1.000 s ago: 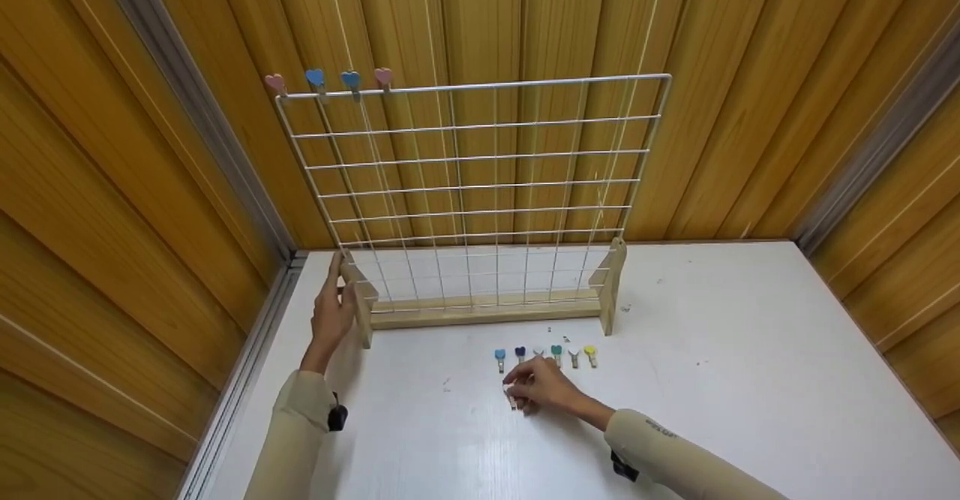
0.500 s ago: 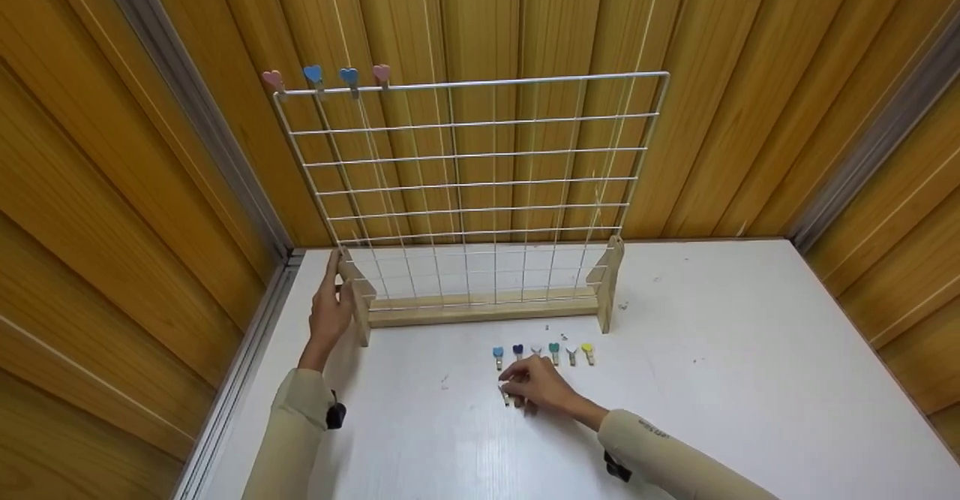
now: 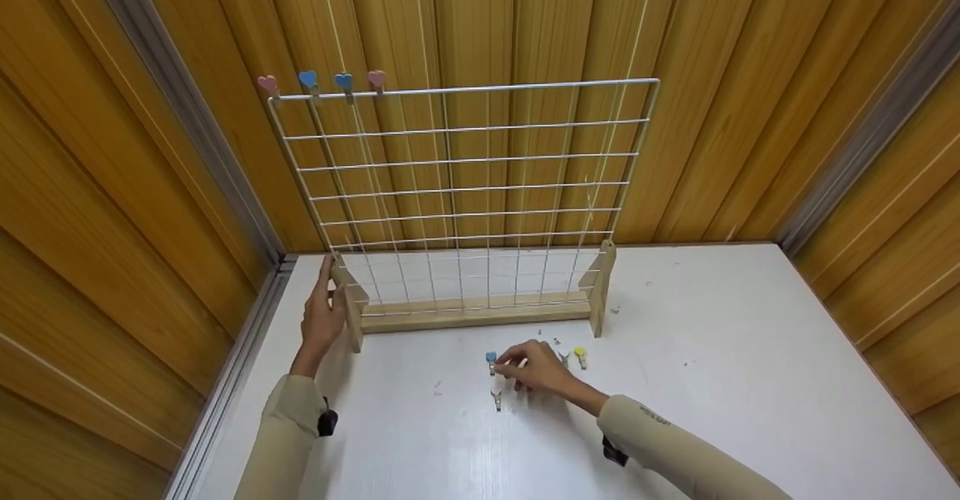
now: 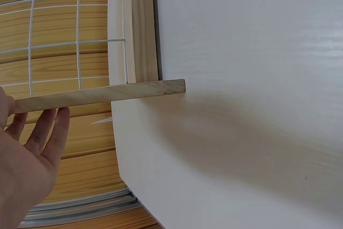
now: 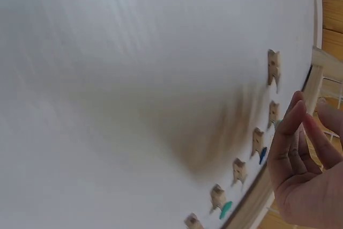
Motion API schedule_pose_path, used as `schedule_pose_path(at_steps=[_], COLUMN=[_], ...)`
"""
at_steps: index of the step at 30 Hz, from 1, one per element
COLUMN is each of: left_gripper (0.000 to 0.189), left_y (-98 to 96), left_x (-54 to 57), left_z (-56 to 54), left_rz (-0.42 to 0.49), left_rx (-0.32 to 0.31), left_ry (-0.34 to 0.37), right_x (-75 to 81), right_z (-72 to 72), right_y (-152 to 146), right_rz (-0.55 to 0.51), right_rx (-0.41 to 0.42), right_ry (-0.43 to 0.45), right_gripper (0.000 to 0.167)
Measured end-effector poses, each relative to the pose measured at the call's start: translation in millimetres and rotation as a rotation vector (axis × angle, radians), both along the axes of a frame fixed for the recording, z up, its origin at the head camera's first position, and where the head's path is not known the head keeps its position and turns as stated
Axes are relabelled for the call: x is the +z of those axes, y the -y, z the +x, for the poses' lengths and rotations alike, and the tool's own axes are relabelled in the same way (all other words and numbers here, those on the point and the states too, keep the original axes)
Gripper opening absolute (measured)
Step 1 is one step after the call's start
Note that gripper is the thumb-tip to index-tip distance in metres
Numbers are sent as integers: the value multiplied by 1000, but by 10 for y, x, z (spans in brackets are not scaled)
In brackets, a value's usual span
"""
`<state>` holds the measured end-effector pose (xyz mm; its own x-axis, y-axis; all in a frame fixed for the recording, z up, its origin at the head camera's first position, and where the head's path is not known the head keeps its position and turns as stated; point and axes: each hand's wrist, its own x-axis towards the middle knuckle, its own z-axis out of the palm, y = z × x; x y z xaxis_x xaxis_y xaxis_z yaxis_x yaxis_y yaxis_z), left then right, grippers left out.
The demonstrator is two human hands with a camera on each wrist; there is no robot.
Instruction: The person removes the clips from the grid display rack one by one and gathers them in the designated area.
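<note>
My left hand (image 3: 322,321) is at the left wooden side of the stand (image 3: 347,297), its fingers lying straight against the outer face. In the left wrist view those fingertips touch that board (image 4: 144,90) from one side. My right hand (image 3: 538,368) hovers over a row of small heart-topped clothespins, fingertips beside the blue clothespin (image 3: 491,358). Nothing shows between its thumb and bent fingers (image 5: 292,119) in the right wrist view. A pale clothespin (image 3: 496,400) lies nearer the front. Dark blue (image 5: 262,155) and teal (image 5: 225,209) clothespins, hidden in the head view, show in the right wrist view.
The white wire grid (image 3: 465,160) rises from the wooden stand. Along its top bar's left part sit pink (image 3: 267,84) and blue (image 3: 343,82) clothespins. A yellow clothespin (image 3: 580,355) ends the row on the white table (image 3: 720,380). Wood-look panels (image 3: 742,102) enclose the back and sides.
My right hand has let go of the pale clothespin, which now lies by itself, and has shifted up over the row. The left hand keeps its place on the stand.
</note>
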<state>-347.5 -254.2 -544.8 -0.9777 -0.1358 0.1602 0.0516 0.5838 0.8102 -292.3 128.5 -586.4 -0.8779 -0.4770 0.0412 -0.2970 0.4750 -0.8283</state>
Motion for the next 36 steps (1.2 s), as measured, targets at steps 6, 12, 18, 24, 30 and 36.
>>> schedule_pose_path(at_steps=[6,12,18,24,30,36], left_gripper=[64,65,67,67,67,66], left_y=[63,44,5,-15,-16,-8], left_x=[-19,-15,-5,-10,-8,1], left_z=[47,30,42,7,7,4], left_rz=[-7,-6,7,10,-2,-6], left_rx=[8,1,0,-8,-17,-14], left_ry=[-6,-15,-9,1,-9,-3], right_x=[481,1133,1938,2760,3269,3526], right_z=[-176,-345,-503,-614,-656,-705], right_y=[53,106,188,286,422,628], right_rz=[-34,3,-4,-62,-104,-189], right_rx=[45,50,40,-30,-66,-99], right_ry=[-42,-142,-258,-355,-433,-478], right_gripper=[25,23,23,21,23,21])
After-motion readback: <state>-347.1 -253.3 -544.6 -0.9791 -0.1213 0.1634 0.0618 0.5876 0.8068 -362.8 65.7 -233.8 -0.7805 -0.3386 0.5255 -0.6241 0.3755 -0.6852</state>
